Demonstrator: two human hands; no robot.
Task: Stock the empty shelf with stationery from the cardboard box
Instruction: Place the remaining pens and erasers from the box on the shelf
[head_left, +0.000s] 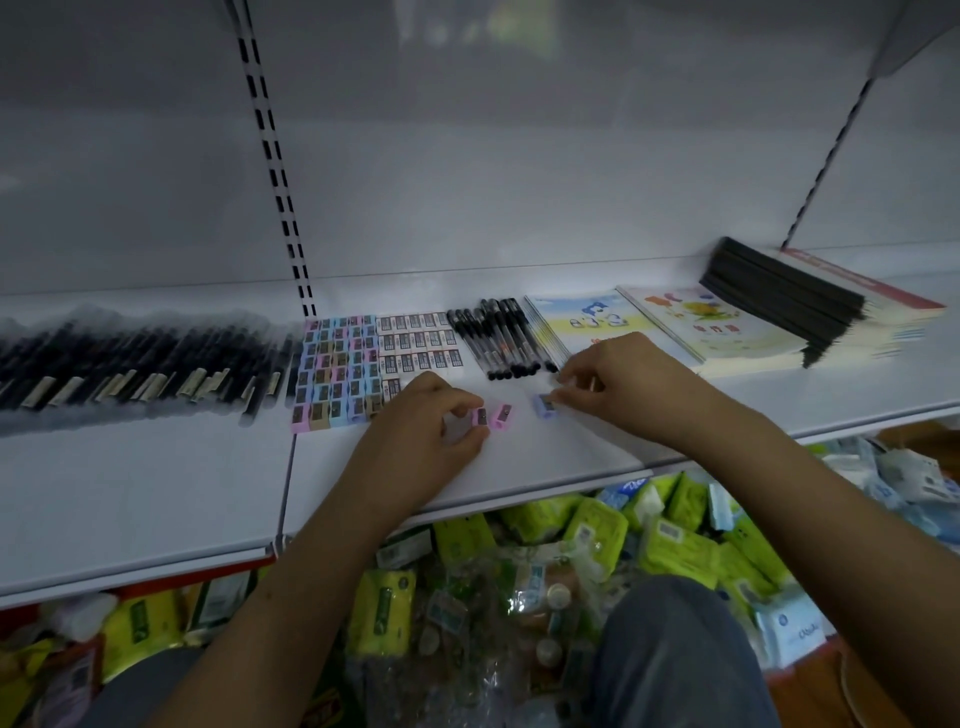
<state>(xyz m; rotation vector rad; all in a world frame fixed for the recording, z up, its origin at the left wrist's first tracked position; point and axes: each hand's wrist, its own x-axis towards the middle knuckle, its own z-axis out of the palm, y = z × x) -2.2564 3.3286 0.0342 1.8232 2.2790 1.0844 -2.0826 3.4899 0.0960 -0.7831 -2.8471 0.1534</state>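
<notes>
Front strip of shelf bare, left of both hands. Back row packed: dark pens, sharpener block, erasers, black pens, booklets, notebook stack. Loose pink sharpener between hands.

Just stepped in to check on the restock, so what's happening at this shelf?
A person is laying small pencil sharpeners out on the white shelf. The left hand pinches a pink sharpener, with another pink one loose beside it, while the right hand pinches a purple sharpener. A grid of sharpeners, erasers, black pens, and workbooks are already arranged behind.
</notes>
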